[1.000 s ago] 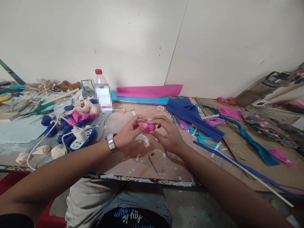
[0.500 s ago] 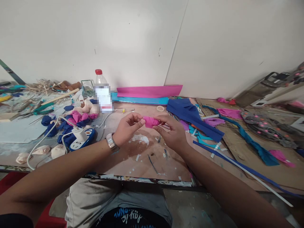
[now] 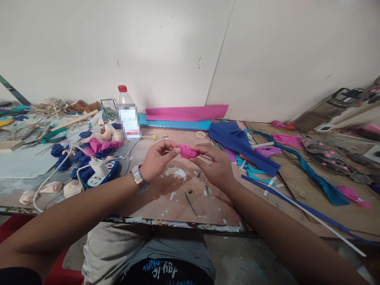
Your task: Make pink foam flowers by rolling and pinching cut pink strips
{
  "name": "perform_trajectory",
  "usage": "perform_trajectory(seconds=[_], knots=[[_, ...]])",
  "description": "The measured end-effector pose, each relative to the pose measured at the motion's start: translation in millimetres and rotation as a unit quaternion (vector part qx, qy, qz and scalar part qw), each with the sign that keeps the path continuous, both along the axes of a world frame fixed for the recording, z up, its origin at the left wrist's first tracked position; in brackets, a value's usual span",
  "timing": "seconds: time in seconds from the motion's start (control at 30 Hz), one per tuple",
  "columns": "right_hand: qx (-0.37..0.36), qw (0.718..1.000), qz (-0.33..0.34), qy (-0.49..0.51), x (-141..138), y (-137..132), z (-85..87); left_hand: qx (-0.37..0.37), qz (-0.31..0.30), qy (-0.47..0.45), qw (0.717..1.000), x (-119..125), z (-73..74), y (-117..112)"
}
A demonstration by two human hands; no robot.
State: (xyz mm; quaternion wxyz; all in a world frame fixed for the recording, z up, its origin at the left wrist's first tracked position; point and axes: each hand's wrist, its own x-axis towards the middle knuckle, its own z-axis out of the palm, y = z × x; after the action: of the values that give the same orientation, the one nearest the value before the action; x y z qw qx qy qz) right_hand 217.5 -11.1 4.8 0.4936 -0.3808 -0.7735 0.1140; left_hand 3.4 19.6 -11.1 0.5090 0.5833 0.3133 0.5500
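Between my two hands, just above the table point(image 3: 145, 206), is a small folded piece of pink crepe paper or cloth point(image 3: 187, 151); the material is not certain. The thumb and fingers of my left hand point(image 3: 158, 158) pinch its left end. My right hand point(image 3: 212, 162) grips the other end, with its thumb below and fingers above, covering part of it. A thin pale stick-like piece shows by my right fingers; what it is I cannot tell. A watch point(image 3: 138, 175) is on my left wrist.
To the left lie a blue power strip point(image 3: 103, 176) with a white cable, rolled blue and pink pieces point(image 3: 101, 145), and green-handled pliers point(image 3: 53, 135). A bottle point(image 3: 124, 97) and phone point(image 3: 130, 122) stand behind. Rightward are blue sheets point(image 3: 237, 138), a tape ring point(image 3: 200, 135) and strips.
The pink piece looks slightly turned between my fingers, with its right end more gathered. Both hands stay in nearly the same place.
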Motion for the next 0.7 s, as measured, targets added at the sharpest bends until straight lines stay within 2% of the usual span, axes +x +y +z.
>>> perform_trajectory(seconds=[0.1,0.37,0.7], knots=[[0.002,1.000,-0.001,-0.003,-0.2,-0.1,0.3,0.008,0.016,0.003,1.000,0.0,1.4,-0.5],[0.011,1.000,-0.009,-0.026,-0.4,-0.9,1.2,-0.045,-0.004,-0.006,0.999,1.6,-0.9,-0.4],[-0.030,0.999,-0.031,0.015,-0.3,-1.2,0.6,-0.098,-0.040,-0.010,0.994,2.3,3.1,-2.6]])
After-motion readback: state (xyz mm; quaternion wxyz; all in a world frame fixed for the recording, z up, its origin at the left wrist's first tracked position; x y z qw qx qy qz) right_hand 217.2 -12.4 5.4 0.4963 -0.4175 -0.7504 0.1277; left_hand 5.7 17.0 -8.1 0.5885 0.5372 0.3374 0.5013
